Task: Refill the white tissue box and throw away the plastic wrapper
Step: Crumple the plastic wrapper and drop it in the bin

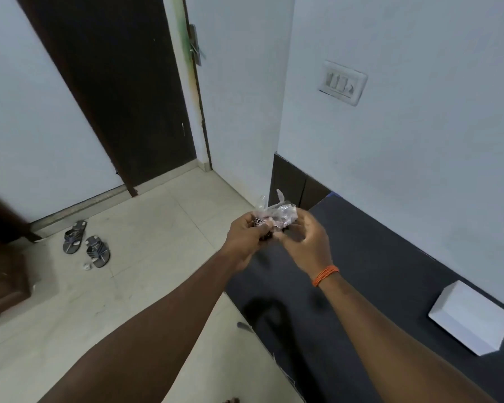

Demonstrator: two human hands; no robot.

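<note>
A crumpled clear plastic wrapper (280, 212) is bunched between both hands, above the near corner of the dark table. My left hand (246, 239) grips its left side with closed fingers. My right hand (307, 244), with an orange thread band at the wrist, pinches its right side. The white tissue box (470, 317) lies on the dark table (376, 266) at the right, near the wall, well apart from both hands. No opening shows on the box.
A dark door (114, 91) stands ahead on the left, and a pair of grey sandals (86, 244) lies on the tiled floor. A switch plate (342, 82) is on the right wall. Brown furniture (3, 257) fills the left edge.
</note>
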